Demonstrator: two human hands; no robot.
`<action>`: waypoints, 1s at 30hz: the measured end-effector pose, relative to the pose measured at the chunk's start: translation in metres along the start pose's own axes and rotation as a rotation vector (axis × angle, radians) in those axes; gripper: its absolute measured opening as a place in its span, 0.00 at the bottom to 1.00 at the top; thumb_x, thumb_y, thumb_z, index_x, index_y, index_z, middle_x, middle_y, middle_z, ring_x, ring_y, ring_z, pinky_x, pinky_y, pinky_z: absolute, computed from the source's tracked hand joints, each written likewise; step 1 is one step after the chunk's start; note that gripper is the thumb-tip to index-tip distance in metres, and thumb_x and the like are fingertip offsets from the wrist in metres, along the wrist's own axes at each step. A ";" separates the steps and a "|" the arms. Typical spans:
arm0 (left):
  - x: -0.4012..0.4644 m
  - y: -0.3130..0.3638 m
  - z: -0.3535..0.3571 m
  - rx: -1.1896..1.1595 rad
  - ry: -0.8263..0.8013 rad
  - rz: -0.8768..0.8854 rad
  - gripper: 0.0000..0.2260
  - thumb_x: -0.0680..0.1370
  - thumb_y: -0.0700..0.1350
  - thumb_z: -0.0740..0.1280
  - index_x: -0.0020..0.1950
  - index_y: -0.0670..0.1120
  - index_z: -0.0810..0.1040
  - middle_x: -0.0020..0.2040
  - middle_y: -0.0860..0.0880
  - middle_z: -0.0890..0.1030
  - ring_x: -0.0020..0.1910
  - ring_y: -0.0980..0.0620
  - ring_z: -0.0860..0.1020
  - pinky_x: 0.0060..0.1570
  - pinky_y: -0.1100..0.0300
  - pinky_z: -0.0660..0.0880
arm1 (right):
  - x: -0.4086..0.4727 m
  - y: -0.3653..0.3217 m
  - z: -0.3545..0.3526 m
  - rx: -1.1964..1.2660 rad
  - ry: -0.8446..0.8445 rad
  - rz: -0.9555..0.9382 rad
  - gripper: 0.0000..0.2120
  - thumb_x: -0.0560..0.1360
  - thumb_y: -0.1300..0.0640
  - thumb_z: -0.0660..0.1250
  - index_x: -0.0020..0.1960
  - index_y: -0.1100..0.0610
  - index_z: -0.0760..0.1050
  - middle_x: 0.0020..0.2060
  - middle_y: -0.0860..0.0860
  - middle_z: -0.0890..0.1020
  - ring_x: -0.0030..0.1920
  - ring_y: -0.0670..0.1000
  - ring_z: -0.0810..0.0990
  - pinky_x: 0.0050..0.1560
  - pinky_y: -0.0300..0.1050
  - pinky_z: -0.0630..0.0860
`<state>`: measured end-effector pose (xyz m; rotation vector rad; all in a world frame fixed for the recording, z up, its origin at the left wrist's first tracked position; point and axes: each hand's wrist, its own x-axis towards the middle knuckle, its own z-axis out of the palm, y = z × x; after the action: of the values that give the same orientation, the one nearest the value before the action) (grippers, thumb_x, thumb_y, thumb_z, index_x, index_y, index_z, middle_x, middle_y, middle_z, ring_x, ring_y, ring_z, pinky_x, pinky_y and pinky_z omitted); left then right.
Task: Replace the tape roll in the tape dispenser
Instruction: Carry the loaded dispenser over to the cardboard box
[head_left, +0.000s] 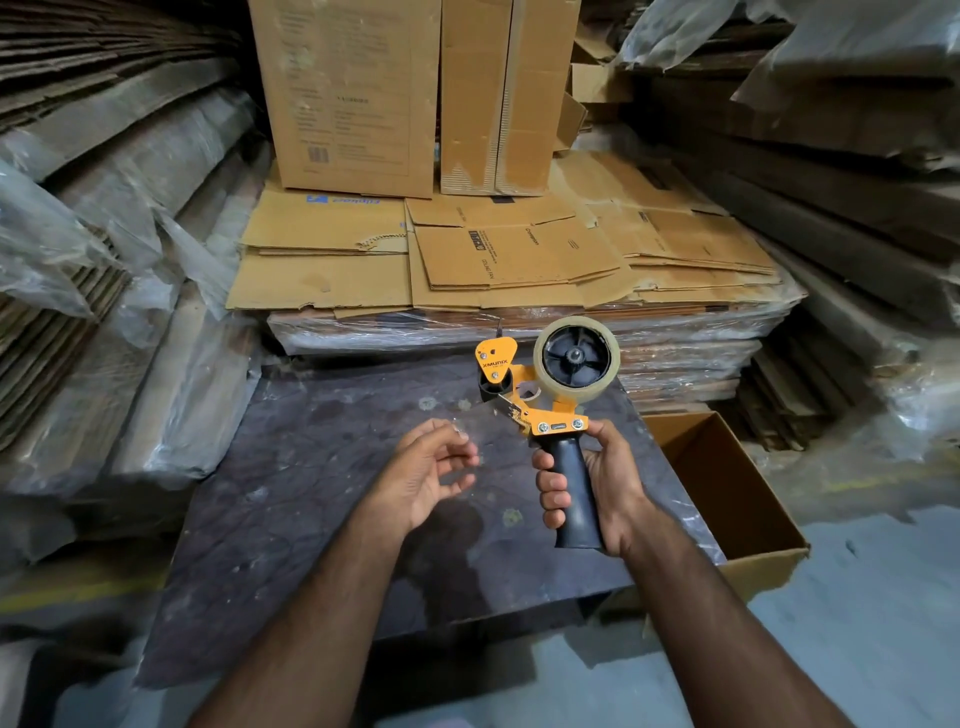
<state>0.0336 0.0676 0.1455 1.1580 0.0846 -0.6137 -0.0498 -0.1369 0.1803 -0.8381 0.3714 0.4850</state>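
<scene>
An orange tape dispenser (524, 387) with a black handle is held upright above a dark table (322, 499). My right hand (592, 483) is wrapped around the handle. A roll of clear tape (576, 358) sits on the black hub at the dispenser's upper right. A strip of clear tape (480, 423) runs from the dispenser's blade down to my left hand (431, 473), whose fingertips pinch its end just left of the handle.
An open cardboard box (727, 493) stands at the table's right edge. Flattened cartons (493, 249) lie stacked on wrapped pallets behind the table, with upright boxes (358, 98) farther back. Plastic-wrapped cardboard piles (114, 218) crowd both sides.
</scene>
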 end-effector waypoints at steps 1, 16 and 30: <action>0.001 0.002 -0.004 -0.006 0.009 -0.001 0.09 0.76 0.36 0.68 0.39 0.48 0.76 0.36 0.47 0.82 0.37 0.51 0.80 0.46 0.51 0.77 | -0.001 0.001 -0.001 -0.011 0.015 -0.004 0.23 0.71 0.37 0.56 0.37 0.58 0.72 0.27 0.51 0.69 0.23 0.50 0.67 0.28 0.41 0.65; 0.069 0.012 0.017 0.655 -0.205 -0.362 0.11 0.69 0.39 0.80 0.48 0.46 0.82 0.42 0.47 0.84 0.38 0.53 0.79 0.50 0.49 0.79 | -0.066 0.010 -0.056 -0.427 0.393 -0.087 0.30 0.76 0.32 0.50 0.35 0.57 0.72 0.29 0.53 0.68 0.27 0.52 0.64 0.28 0.44 0.62; 0.162 -0.102 0.189 1.175 -0.212 0.031 0.13 0.75 0.33 0.66 0.34 0.46 0.80 0.29 0.50 0.82 0.28 0.57 0.75 0.30 0.66 0.71 | -0.113 0.042 -0.193 -1.021 0.868 -0.199 0.08 0.65 0.45 0.66 0.40 0.49 0.75 0.31 0.48 0.79 0.33 0.49 0.76 0.33 0.45 0.70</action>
<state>0.0720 -0.1902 0.0804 2.1996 -0.5449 -0.7713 -0.1904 -0.2926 0.0910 -2.0685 0.8473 0.0588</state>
